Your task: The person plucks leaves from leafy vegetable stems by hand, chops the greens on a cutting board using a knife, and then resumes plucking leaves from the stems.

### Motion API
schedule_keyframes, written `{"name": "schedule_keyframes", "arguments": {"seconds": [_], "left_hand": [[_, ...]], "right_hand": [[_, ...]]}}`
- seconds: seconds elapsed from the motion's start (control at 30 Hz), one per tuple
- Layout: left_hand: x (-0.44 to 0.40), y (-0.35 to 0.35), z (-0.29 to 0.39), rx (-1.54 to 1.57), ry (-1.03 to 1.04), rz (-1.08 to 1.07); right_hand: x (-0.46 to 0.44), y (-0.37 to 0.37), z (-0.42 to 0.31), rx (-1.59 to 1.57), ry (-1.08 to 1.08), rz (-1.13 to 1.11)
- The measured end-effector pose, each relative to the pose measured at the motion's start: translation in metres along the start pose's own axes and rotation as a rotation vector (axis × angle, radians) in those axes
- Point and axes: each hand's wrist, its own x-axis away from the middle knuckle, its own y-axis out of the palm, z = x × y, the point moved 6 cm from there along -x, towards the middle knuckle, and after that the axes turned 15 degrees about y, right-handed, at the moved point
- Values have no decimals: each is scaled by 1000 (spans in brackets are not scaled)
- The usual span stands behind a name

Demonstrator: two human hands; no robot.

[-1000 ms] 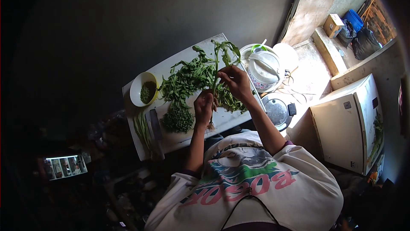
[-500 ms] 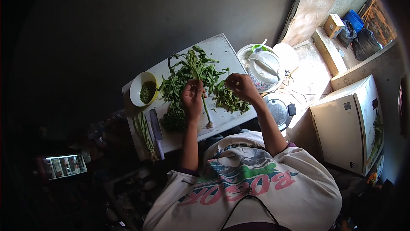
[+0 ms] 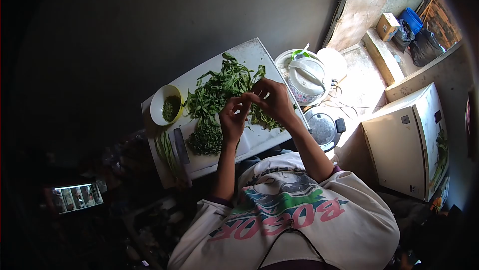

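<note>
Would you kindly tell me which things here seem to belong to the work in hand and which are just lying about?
Probably part of the work:
- leafy greens
- bowl
- knife

Probably just lying about:
- cardboard box
- blue bin
- black bag

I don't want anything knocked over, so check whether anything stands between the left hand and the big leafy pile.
Nothing visible stands between the left hand and the leafy pile; they overlap in this view, so I can't tell whether they touch. The bowl and knife are off to the left, outside that path.
</note>
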Motion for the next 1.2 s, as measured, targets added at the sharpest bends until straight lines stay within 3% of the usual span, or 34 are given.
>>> {"name": "schedule_keyframes", "arguments": {"seconds": [0.1,0.27,0.33,0.47,0.53,0.77,1.03,1.1,1.17,1.2], "left_hand": [[1,-1,0,-5,-10,4],[5,-7,-7,-23,1,3],[7,-8,-8,18,-48,19],[10,-6,-10,139,-130,40],[9,-5,-11,180,-157,5],[7,-1,-3,222,-196,44],[-6,-34,4,210,-218,388],[-5,-39,3,243,-170,375],[-6,-41,2,192,-129,315],[-6,-41,2,193,-127,315]], "right_hand": [[0,9,11,-28,57,68],[3,10,11,-37,80,8],[2,17,23,-134,186,-60],[2,25,37,-232,127,-107],[5,24,32,-193,-4,-106],[10,28,35,-286,30,-97],[3,34,71,-487,320,-207],[-2,23,74,-318,290,-195],[-2,15,68,135,234,-174],[-2,14,71,135,232,-173]]}}
